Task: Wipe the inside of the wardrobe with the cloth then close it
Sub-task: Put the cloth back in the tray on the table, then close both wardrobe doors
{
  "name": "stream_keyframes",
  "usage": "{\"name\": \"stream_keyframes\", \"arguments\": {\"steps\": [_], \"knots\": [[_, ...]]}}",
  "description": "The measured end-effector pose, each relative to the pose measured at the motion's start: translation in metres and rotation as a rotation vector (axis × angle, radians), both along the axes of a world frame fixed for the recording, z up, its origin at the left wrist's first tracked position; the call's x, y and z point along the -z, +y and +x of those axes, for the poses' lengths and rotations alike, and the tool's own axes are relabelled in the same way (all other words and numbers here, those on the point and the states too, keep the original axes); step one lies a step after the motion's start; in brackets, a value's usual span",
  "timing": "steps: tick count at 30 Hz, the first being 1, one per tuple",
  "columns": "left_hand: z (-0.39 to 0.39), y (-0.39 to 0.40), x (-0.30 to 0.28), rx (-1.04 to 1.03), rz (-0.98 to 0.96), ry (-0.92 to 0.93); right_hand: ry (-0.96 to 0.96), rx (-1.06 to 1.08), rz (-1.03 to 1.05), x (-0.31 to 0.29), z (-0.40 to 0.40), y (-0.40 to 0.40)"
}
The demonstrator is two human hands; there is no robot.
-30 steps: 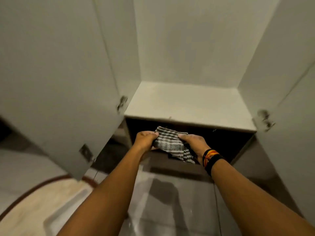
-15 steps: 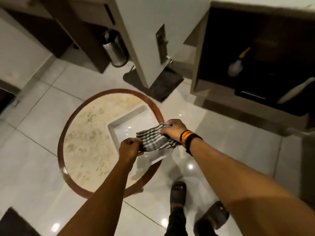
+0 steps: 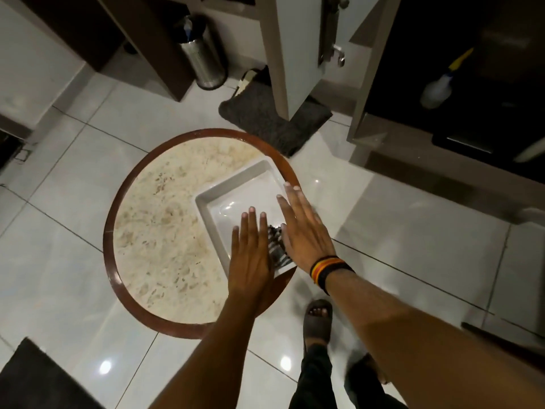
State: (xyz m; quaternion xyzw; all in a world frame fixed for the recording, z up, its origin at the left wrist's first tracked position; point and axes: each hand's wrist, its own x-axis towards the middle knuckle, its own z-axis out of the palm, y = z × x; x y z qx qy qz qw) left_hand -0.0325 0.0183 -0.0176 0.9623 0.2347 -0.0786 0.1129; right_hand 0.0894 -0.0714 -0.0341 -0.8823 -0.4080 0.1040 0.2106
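Hands hovering flat over the white tray (image 3: 224,196), left hand (image 3: 250,255) and right hand (image 3: 303,231) both lying open with fingers spread, striped cloth (image 3: 275,246) showing between them in the tray on the round table (image 3: 153,231).

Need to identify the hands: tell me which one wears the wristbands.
The right hand; striped bands circle its wrist. The left hand has a bare wrist.

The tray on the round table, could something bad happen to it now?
Maybe. The white tray sits at the round table rim, one corner overhanging, so pressing with either hand on the cloth might tip it. The wardrobe door hangs open, easy to bump.
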Motion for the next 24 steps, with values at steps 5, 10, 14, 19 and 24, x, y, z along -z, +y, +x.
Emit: {"name": "stream_keyframes", "arguments": {"steps": [5,10,14,19,24], "knots": [[0.048,-0.026,-0.013,0.190,0.060,-0.169,-0.284,0.031,-0.141,-0.020,0.037,-0.051],[0.129,-0.056,-0.061,0.261,0.065,-0.296,-0.346,0.218,-0.098,-0.083,0.083,-0.091],[0.190,-0.088,-0.149,0.332,0.144,-0.440,-0.418,0.356,-0.029,-0.169,0.120,-0.130],[0.246,-0.119,-0.243,0.504,0.128,-0.678,-0.578,0.482,0.034,-0.260,0.155,-0.182],[0.329,-0.186,-0.388,0.640,0.163,-0.988,-0.850,0.604,0.028,-0.410,0.219,-0.257]]}}
